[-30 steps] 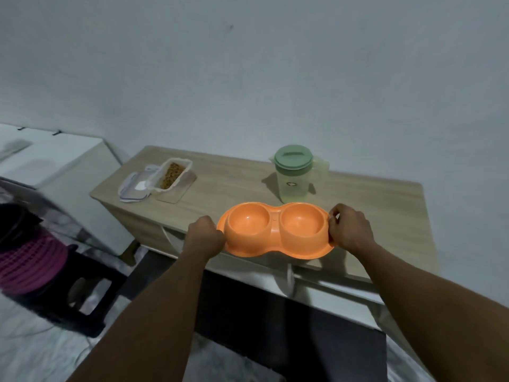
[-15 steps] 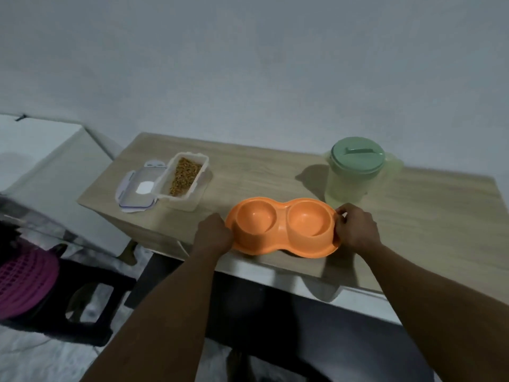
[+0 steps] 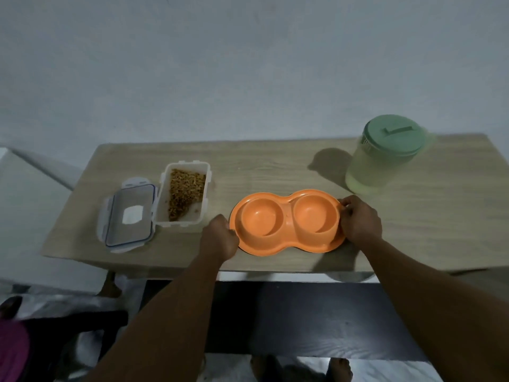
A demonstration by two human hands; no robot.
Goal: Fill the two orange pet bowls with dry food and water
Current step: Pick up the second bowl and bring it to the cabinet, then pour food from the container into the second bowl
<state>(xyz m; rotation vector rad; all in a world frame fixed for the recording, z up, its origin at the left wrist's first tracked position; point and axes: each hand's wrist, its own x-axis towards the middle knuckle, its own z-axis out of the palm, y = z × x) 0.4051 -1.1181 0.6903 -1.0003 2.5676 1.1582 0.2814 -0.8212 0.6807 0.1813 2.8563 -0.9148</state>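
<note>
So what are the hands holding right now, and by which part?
Both hold the orange double bowl by its rim: the left hand grips the left end, the right hand the right end.

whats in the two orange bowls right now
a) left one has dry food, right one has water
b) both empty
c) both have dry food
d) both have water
b: both wells of the orange double bowl show bare orange plastic, while the dry food is in the open clear container to its left and the green-lidded pitcher stands closed behind it. The left hand and right hand grip the bowl's ends.
</note>
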